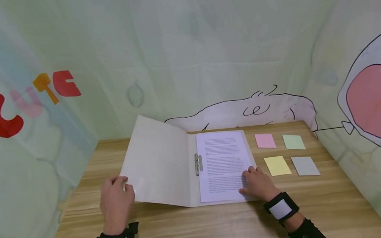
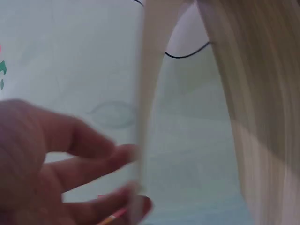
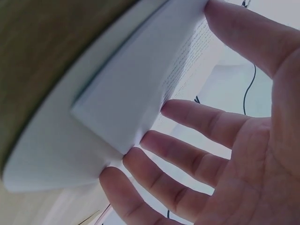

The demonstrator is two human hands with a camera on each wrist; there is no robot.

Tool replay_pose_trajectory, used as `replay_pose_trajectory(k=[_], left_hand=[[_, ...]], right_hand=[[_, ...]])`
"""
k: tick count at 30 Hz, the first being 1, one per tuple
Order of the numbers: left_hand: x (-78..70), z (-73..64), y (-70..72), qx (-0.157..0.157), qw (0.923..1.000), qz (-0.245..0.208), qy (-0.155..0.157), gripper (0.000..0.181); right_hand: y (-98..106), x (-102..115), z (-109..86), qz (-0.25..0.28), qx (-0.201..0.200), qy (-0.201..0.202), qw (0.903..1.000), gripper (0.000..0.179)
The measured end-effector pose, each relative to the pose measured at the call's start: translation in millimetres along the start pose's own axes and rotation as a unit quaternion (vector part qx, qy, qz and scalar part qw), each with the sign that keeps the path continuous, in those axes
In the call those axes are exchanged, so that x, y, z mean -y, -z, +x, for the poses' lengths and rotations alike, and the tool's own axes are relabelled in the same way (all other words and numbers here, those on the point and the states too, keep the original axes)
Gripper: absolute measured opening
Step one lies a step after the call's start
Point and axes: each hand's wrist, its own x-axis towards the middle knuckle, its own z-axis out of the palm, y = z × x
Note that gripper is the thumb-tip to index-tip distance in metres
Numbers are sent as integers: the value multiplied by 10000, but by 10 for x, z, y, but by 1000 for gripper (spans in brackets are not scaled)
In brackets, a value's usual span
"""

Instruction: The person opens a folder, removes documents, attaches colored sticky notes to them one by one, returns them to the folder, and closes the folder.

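A white folder [image 1: 162, 164] lies spread on the wooden table, its left cover tilted up off the surface. My left hand [image 1: 116, 196] holds that cover by its outer edge near the front corner. In the left wrist view, fingertips [image 2: 146, 206] reach past the cover's edge, while the thumb side stays in front. Printed sheets [image 1: 224, 168] lie on the folder's right side, beside a metal clip [image 1: 198, 164] at the spine. My right hand [image 1: 258, 184] rests its spread fingers on the sheets' right edge; in the right wrist view the fingertips touch the paper [image 3: 122, 98].
Right of the folder lie pink [image 1: 265, 141], green [image 1: 293, 141], yellow [image 1: 277, 165] and grey-blue [image 1: 305, 166] square notes. Behind the table [image 1: 171, 229] and along its sides hangs a printed cloth backdrop [image 1: 206, 59].
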Motion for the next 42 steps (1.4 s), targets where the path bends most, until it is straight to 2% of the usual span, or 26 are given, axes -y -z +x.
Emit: replay_pose_trajectory(k=[1,3,6,8,12,17,22,29,35,39,42], left_hand=[[10,-4,9,430,9987,262,-1,26],[27,-10,7,1181,9909,633,-115,31],[22,-25,-36,1996,9753,885,-346,37],[-2,-31,-78,2251,9681,965,-536,38],[-105,-27,-165,2522,9580,1059,-858,35],[-267,-33,-291,2963,9453,990,-943,34],[-421,-107,-453,3145,9372,929,-1186,30],[-698,-148,-719,3258,9310,1065,-1252,38],[-868,-112,-955,3412,9238,1293,-1165,49],[-938,-55,-1053,3411,9225,1466,-1053,52],[-955,11,-1157,3294,9241,1635,-1040,54]], right_hand=[[2,1,-5,37,21,-1,10000,59],[3,3,-15,93,45,7,9999,59],[10,2,-29,104,24,24,9999,59],[8,-9,-33,81,-4,17,10000,59],[18,-31,-38,43,-28,-9,10000,59],[21,-40,-32,27,-73,37,10000,59],[12,-24,-24,66,23,51,10000,59],[16,-17,-11,49,64,23,10000,59],[16,-17,9,23,112,32,9999,61],[21,-16,16,8,171,24,9999,62],[28,-16,21,33,176,33,9998,64]])
